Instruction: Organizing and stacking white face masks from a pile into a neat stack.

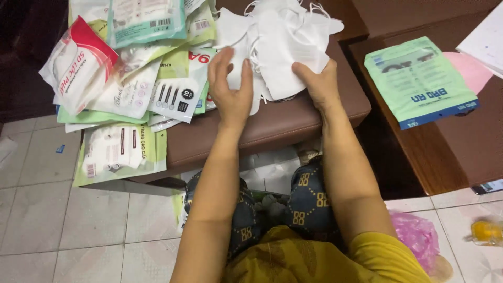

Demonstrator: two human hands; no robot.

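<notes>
I am pressing my left hand (230, 91), fingers spread, and pinching with my right hand (318, 83) soft white masks (277, 47) on the smooth brown desk (272, 126).

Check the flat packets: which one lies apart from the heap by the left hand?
The green packet with a blue bottom strip, lying alone on the wooden surface beyond the right hand; every other packet is piled near the left hand.
</notes>
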